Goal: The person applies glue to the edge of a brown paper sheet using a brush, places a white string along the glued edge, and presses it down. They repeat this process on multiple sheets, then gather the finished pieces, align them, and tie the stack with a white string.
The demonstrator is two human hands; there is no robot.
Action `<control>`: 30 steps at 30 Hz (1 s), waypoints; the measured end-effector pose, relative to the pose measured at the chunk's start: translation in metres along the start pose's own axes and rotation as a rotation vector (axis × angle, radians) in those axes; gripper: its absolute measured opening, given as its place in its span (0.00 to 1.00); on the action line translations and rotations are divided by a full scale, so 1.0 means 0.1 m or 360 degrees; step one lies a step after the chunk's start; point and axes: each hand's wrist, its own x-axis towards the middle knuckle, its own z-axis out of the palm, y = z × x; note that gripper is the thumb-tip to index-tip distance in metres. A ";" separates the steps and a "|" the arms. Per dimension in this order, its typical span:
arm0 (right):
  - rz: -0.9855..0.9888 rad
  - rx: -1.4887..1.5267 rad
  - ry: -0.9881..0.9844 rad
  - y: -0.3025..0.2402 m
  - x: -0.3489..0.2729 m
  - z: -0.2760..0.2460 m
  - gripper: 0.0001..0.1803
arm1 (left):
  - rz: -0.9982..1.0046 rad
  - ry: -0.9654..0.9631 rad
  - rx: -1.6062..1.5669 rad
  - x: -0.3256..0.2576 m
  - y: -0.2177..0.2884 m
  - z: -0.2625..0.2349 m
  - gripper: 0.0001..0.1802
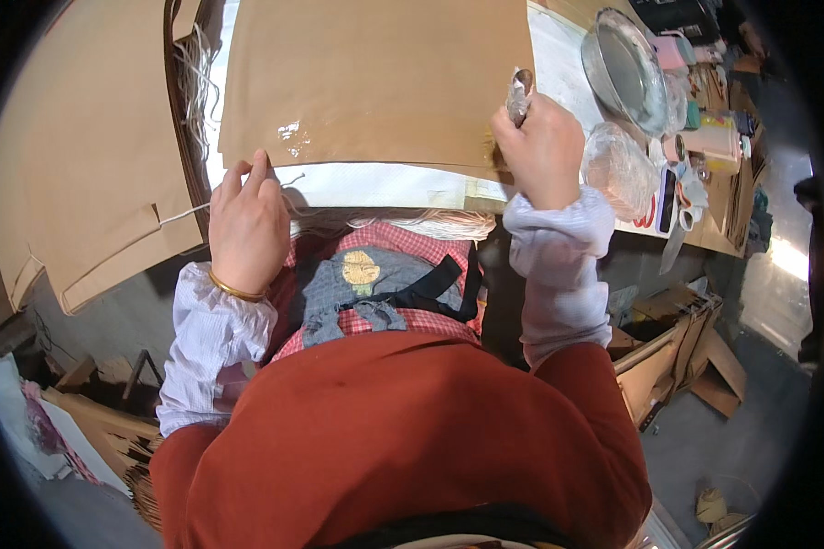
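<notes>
Here's the brown paper sheet (375,82), lying flat at twelve o'clock on the white-covered surface (366,188), with a wet, glossy patch (293,137) glinting toward its eight o'clock! Over at ten o'clock, the left hand (247,220) has its fingers stretched out, tips at the sheet's near corner; whether it grips anything underneath, I can't tell. A pale cord (185,213) runs up to it from the nine o'clock side. And between one and two, the right hand (545,151) is clenched around a wrapped tool (519,96), upper end poking out above the fist, lower end hidden, right by the sheet's edge. Farther out on that same line sits a round metal basin (624,69), and just beside the right hand, at two, a crumpled clear plastic bag (618,169). Swing to ten, beyond the left hand: large brown cards (82,137), and loose white strands (197,87) spilling between them and the sheet.
</notes>
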 end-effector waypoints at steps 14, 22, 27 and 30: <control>-0.0721 0.0241 0.0716 1.06 -0.78 -0.01 0.18 | 0.0358 -0.0345 -0.1990 -0.19 0.43 -0.92 0.04; -0.0783 0.1735 -0.0817 0.20 -0.99 0.04 0.10 | 0.0193 0.0039 -0.0942 -0.06 0.25 -1.34 0.03; -0.0174 0.1359 -0.0360 0.76 -0.56 -0.23 0.10 | -0.0065 0.0170 -0.0992 0.37 -0.12 -0.76 0.06; -0.0017 0.1070 -0.0207 0.89 -0.24 0.06 0.08 | -0.0316 0.0030 -0.1199 0.65 -0.24 -0.29 0.06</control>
